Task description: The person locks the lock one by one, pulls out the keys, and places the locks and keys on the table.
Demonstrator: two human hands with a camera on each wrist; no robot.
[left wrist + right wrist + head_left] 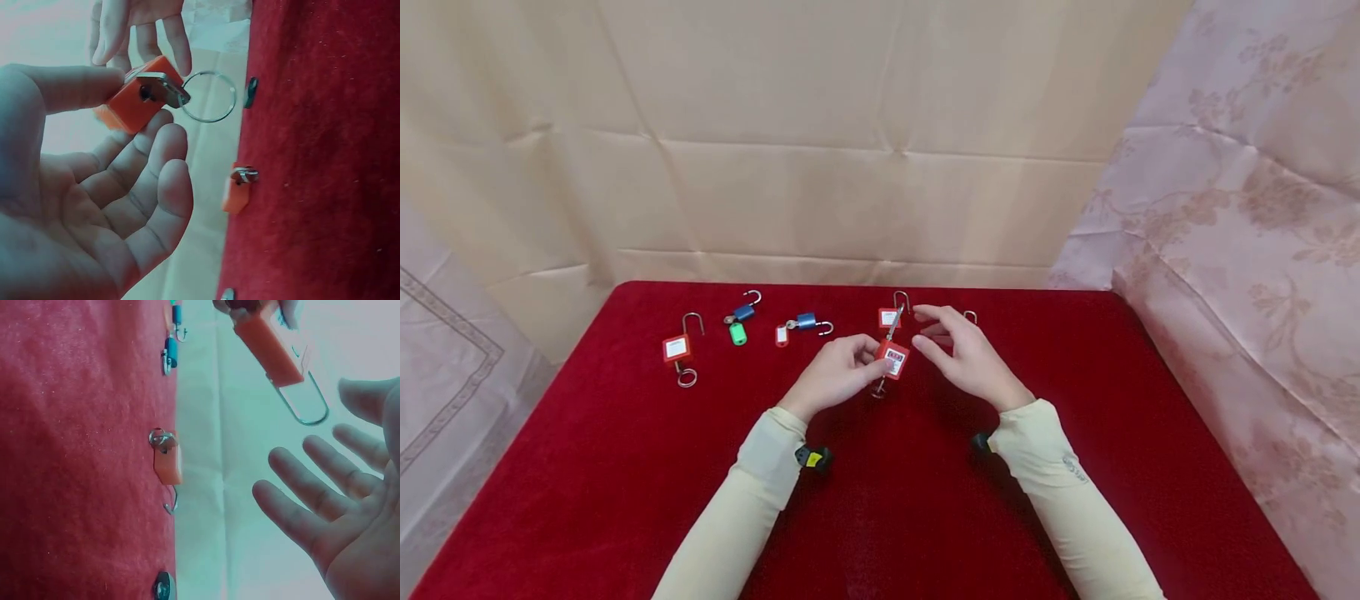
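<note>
Red padlock (pixel 893 360), five padlocks tabled

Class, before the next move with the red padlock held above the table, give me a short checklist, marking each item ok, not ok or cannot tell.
1. Left hand grips the red plastic padlock: ok.
2. Key with ring sits in the keyhole: ok.
3. Steel shackle shows, hanging free of other things: ok.
4. Shackle unlatched from the body: cannot tell.
5. Right hand open, beside the padlock, not touching: ok.
6. Other padlocks lie apart on the red cloth table: ok.
</note>
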